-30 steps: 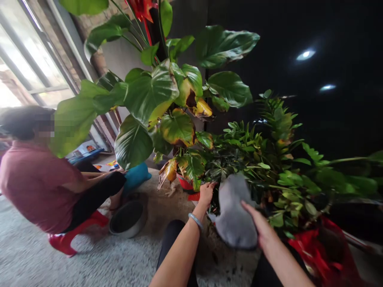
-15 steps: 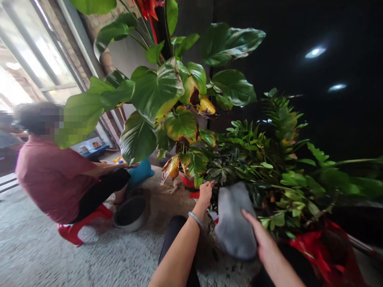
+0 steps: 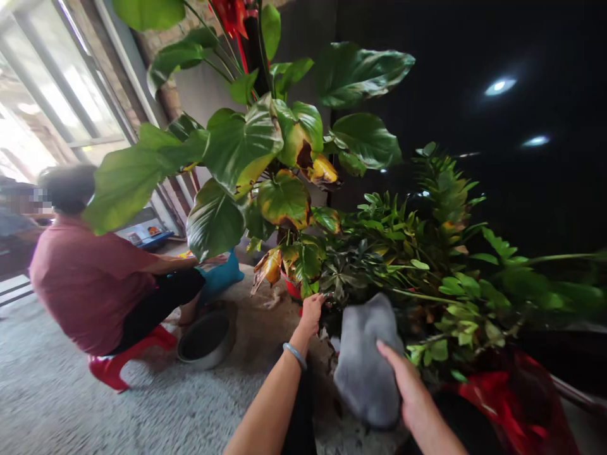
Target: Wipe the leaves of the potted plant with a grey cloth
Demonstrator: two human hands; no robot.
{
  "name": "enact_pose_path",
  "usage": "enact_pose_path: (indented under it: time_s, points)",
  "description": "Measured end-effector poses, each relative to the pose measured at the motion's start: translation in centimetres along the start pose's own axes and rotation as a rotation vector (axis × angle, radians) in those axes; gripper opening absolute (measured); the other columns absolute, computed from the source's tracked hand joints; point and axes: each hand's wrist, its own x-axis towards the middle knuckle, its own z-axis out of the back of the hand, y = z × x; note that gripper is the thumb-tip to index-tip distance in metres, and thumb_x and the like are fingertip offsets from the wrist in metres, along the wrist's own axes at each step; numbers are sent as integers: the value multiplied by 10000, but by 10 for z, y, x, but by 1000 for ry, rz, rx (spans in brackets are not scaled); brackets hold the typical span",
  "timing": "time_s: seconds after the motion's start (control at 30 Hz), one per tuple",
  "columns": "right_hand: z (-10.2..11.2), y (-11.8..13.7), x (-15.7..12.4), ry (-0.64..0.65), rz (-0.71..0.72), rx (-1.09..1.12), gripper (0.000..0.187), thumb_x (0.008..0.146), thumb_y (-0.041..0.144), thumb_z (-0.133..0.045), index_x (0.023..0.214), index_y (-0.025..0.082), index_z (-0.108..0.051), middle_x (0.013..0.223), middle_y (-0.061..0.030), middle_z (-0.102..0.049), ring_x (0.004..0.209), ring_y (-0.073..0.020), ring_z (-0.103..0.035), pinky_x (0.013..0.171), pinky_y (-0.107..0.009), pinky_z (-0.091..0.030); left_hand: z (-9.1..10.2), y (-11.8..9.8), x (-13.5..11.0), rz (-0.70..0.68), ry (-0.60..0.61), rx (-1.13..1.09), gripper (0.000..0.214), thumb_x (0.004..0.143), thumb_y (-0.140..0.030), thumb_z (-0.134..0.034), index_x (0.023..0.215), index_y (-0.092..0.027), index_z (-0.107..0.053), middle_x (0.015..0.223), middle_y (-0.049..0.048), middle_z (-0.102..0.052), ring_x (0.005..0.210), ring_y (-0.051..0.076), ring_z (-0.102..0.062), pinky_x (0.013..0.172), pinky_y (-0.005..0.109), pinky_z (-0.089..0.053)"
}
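Note:
My left hand (image 3: 312, 314), with a pale bangle (image 3: 296, 356) on the wrist, reaches to the edge of a dark-leaved plant (image 3: 348, 272). Its fingers are closed together at the leaves, and what they pinch is hidden. A grey cloth (image 3: 367, 366) is held in my right hand (image 3: 408, 385), thumb on top and the other fingers out of sight beneath it. The cloth hangs in front of the low plants. Just behind my left hand stands a tall potted plant (image 3: 246, 142) with big green leaves, some browned and yellow.
On the left a person in a pink shirt (image 3: 95, 278) sits on a red stool (image 3: 114, 366). A round grey basin (image 3: 208, 341) stands on the concrete floor (image 3: 156, 404). More leafy plants (image 3: 465, 278) and a red plastic bag (image 3: 516, 398) are at the right, before a dark wall.
My left hand has shifted a little left and down in view. The grey cloth and my right hand have also moved slightly left and lower.

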Motion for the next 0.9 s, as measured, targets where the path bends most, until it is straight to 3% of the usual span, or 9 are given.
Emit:
enact_pose_path:
  time_s: [0.07,0.13,0.3,0.4,0.6,0.7,0.8,0.9]
  points:
    - [11,-23,-11,40,17,-111,398,476,483,-802,713,172,-726,683,-80,-759,868,-353,-717,739,-407,-561,7,-8,3,19,-7,-13,337,511,-418,-815,480,-150,-613,433,-12,-565,447,96,-465,479,224,-323]
    - [21,-28,-18,-10,50,-139,416,460,488,-811,729,180,-736,709,-64,-766,867,-347,-713,737,-392,-554,10,-16,6,34,-8,-28,325,501,-399,-820,480,-152,-610,425,-15,-566,427,93,-465,467,222,-323]
    - [32,6,-5,-278,130,39,379,403,439,-785,686,216,-669,604,-42,-728,862,-363,-706,722,-424,-560,12,-30,15,14,17,-73,256,492,-325,-823,498,-153,-633,434,-9,-575,419,92,-468,452,219,-338]
    - [36,17,7,-355,170,38,347,430,404,-772,700,225,-648,610,-41,-723,931,-362,-693,769,-424,-558,15,-36,22,17,20,-82,204,534,-292,-805,534,-158,-651,436,-10,-569,422,99,-470,459,226,-356]
    - [26,44,24,-499,533,-56,372,512,481,-741,775,244,-624,872,-76,-764,1097,-346,-627,906,-409,-499,9,-51,33,34,52,-96,210,570,-247,-781,522,-169,-592,471,-26,-553,437,93,-468,487,229,-381]
    - [15,53,36,-459,502,-65,353,494,471,-721,740,239,-621,846,-92,-762,1046,-359,-646,870,-420,-504,-5,-54,35,11,103,-99,187,581,-238,-755,511,-176,-593,470,-33,-541,450,95,-460,478,226,-368]
    - [8,37,38,-242,366,-98,374,458,450,-746,733,208,-669,813,-98,-766,968,-362,-674,810,-415,-523,-17,-53,35,-42,110,-119,143,565,-208,-745,512,-177,-616,499,-27,-571,478,96,-469,505,230,-378]
    - [10,20,29,-103,347,-179,383,446,440,-791,732,198,-709,822,-91,-774,976,-356,-676,827,-398,-522,-18,-50,33,-66,88,-143,101,546,-213,-753,579,-164,-672,588,-1,-638,541,115,-516,579,252,-415]
